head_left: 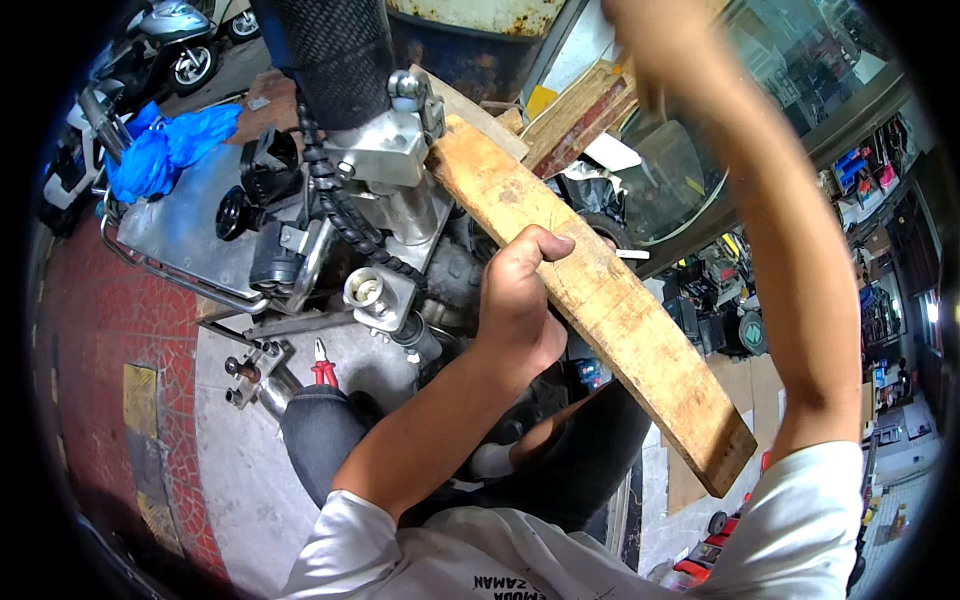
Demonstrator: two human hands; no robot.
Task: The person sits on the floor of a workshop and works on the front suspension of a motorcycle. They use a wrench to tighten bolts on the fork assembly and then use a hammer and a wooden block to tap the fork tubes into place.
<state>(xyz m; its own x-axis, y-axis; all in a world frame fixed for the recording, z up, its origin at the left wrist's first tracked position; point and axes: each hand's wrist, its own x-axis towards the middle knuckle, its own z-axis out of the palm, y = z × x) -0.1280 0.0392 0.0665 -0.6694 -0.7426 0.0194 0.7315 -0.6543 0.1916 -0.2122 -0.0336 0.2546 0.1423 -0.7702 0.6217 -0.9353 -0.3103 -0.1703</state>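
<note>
My left hand (pixel 520 300) grips a long wooden plank (pixel 650 335) near its middle, thumb over the top face. The plank slants from the upper left down to the lower right. Its far end touches or lies very close to a silver metal bracket (pixel 385 150) around a dark, woven-patterned tube (pixel 335 65). My right hand (pixel 665 40) is raised at the upper right, above some wood pieces (pixel 580 115). Motion smears its fingers, and whether it holds anything cannot be made out. Below the bracket is a metal fitting with a round socket (pixel 370 290).
Red-handled pliers (pixel 324 370) lie beside my left knee. A blue plastic bag (pixel 175 150) rests by a metal plate (pixel 175 215) at the left. Behind stand a rusty drum (pixel 480 20) and a parked scooter (pixel 175 30). Cluttered tools (pixel 710 290) fill the right side.
</note>
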